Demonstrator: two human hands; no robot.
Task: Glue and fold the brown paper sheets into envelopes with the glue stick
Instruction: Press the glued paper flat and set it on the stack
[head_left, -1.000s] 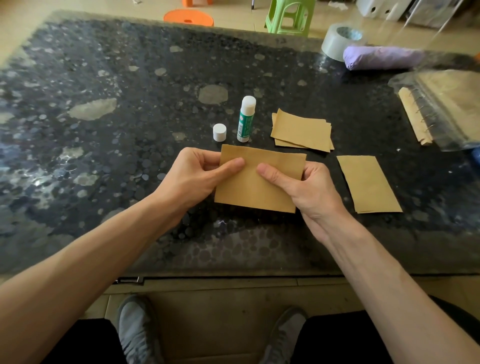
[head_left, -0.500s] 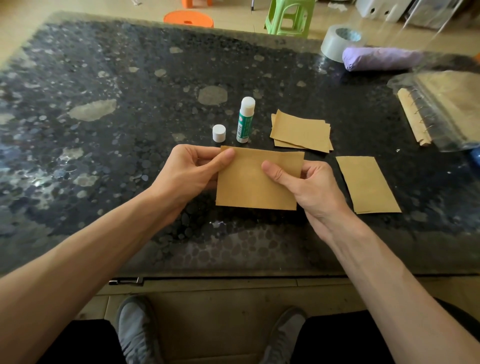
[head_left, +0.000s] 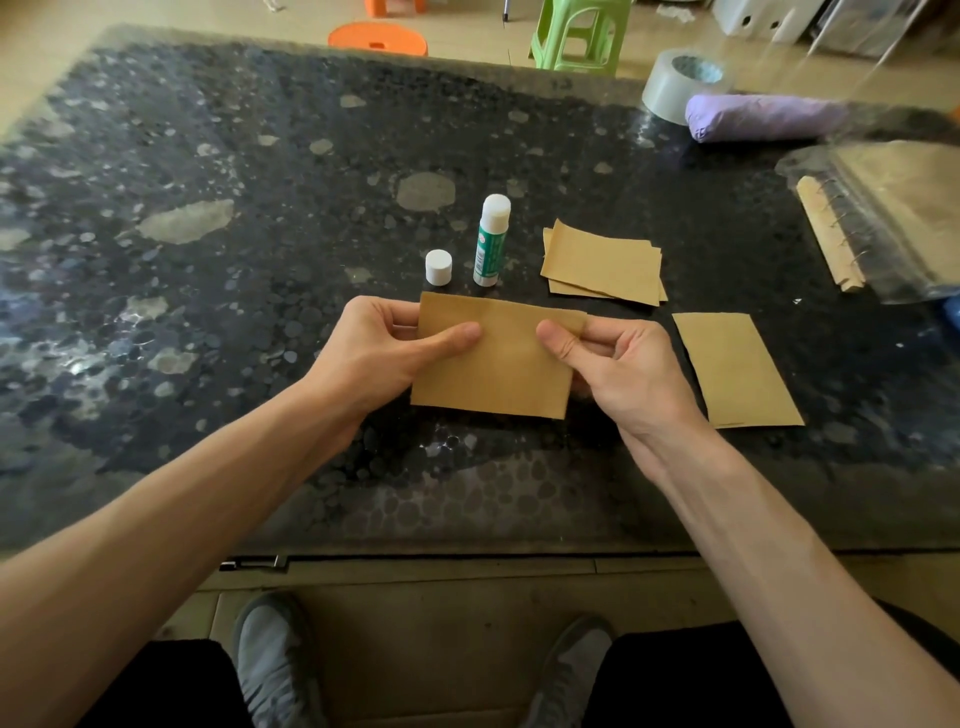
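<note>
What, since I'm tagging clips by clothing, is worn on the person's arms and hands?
Nothing that shows. Both forearms are bare right to the frame's edge: no sleeves, watch or bracelet. The left hand and the right hand have no gloves and no visible rings.

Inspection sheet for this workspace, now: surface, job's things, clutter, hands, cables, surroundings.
Surface: dark speckled table, glossy.
Job's things: held brown sheet; glue stick upright, white cap beside it; sheet stack behind; single brown piece flat at right.
Clutter: tape roll, purple bundle, plastic-covered binder, far right.
Hands: left hand and right hand each pinch the held brown sheet.
Cables: nothing seen.
Surroundings: green stool, orange stool beyond the table.
</note>
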